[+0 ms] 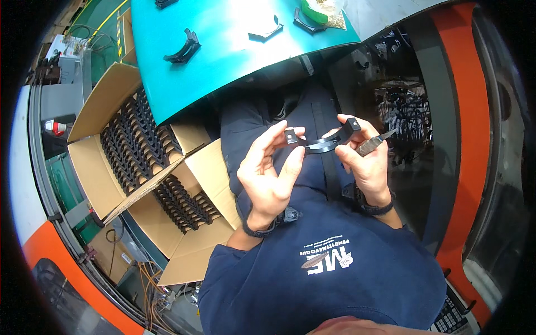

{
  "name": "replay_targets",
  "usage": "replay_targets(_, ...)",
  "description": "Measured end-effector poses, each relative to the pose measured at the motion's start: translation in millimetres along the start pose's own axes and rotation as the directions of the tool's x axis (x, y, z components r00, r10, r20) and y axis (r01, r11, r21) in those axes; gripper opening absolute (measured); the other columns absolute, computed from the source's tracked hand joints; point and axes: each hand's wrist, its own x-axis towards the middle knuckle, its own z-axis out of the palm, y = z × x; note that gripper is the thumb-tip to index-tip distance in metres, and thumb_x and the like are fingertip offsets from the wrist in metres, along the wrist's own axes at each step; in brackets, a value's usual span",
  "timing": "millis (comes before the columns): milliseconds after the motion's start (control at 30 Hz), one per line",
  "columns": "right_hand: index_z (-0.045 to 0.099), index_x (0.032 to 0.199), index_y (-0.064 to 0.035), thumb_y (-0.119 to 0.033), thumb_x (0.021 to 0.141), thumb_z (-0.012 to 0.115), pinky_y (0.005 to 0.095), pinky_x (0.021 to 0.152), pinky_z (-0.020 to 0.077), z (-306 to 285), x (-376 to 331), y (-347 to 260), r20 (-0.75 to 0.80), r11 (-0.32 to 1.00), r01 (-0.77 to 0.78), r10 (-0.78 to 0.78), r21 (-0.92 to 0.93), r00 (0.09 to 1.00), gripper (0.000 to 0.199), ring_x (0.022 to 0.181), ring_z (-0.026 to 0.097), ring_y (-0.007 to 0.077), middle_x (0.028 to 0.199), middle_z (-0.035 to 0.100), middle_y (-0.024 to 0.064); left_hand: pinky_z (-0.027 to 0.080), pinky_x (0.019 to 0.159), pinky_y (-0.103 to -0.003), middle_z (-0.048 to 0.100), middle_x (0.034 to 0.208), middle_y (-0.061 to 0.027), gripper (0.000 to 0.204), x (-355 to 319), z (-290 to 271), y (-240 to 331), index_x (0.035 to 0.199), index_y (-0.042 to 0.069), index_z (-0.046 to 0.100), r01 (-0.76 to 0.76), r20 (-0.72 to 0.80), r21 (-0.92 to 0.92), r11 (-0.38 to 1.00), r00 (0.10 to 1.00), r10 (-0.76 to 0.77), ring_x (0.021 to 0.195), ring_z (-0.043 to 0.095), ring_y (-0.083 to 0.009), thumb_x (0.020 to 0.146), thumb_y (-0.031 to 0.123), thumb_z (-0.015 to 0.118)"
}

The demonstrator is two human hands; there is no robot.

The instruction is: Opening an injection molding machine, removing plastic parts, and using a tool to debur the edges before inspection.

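Observation:
A black curved plastic part (322, 146), shaped like a half ring with a block at each end, is held level above my lap. My left hand (269, 176) pinches its left end block between thumb and fingers. The other end sits in the fingers of my right hand (369, 172). That same hand also holds a small knife (371, 146) with a wrapped, worn handle, its pointed blade aimed out to the right and away from the part. Both wrists wear dark straps.
Ahead is a green-topped table (223, 72) with several similar black parts (184, 47) and a green-and-clear bag (326, 14). Left of me, open cardboard boxes (92, 162) contain rows of these parts. An orange machine frame (472, 111) rises at the right.

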Motion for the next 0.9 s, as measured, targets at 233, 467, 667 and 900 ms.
replay_targets(233, 0.053, 0.128, -0.0002, 0.004, 0.081, 0.07, 0.0147, 0.052, 0.0383, 0, 2, -4, -0.025, 1.0, 0.021, -0.021, -0.019, 0.999, 0.05, 0.057, 0.042, -0.0008, 0.108, 0.068, 0.0151, 0.046, 0.098, -0.035, 0.066, 0.111, -0.022, 0.043, 1, 0, -1, 0.12, -0.007, 0.058, -0.021, 0.044, 0.021, 1.0, 0.999, 0.02, 0.106, 0.064, -0.0264, 0.078, -0.008, 0.066)
replay_targets(467, 0.056, 0.123, -0.0015, 0.002, 0.081, 0.072, 0.016, 0.06, 0.0439, -1, 3, 1, -0.022, 0.997, 0.082, -0.083, -0.012, 0.996, 0.044, 0.069, 0.053, 0.0019, 0.11, 0.067, 0.0141, 0.046, 0.099, -0.036, 0.066, 0.112, -0.022, 0.043, 1, 0, -3, 0.12, -0.008, 0.058, -0.048, 0.059, 0.034, 0.998, 0.997, 0.046, 0.108, 0.064, -0.0277, 0.078, -0.008, 0.066)
replay_targets(667, 0.062, 0.112, -0.0017, 0.001, 0.08, 0.073, 0.023, 0.075, 0.0526, -2, 6, 2, 0.052, 0.988, 0.15, -0.149, -0.027, 0.987, 0.033, 0.09, 0.065, 0.0123, 0.107, 0.068, 0.0117, 0.046, 0.099, -0.036, 0.066, 0.113, -0.0222, 0.043, 2, -2, -6, 0.12, -0.008, 0.058, -0.073, 0.055, 0.051, 0.996, 0.996, 0.07, 0.109, 0.064, -0.0282, 0.078, -0.008, 0.066)
replay_targets(900, 0.062, 0.111, -0.0016, 0.002, 0.08, 0.073, 0.0261, 0.081, 0.0532, -5, 10, 8, 0.041, 0.994, 0.102, -0.1, -0.032, 0.994, 0.033, 0.095, 0.065, 0.0147, 0.106, 0.068, 0.0108, 0.044, 0.101, -0.036, 0.064, 0.116, -0.0222, 0.041, 3, 0, -10, 0.12, -0.008, 0.058, -0.039, 0.045, 0.066, 0.997, 0.998, 0.036, 0.112, 0.062, -0.0275, 0.08, -0.008, 0.065)
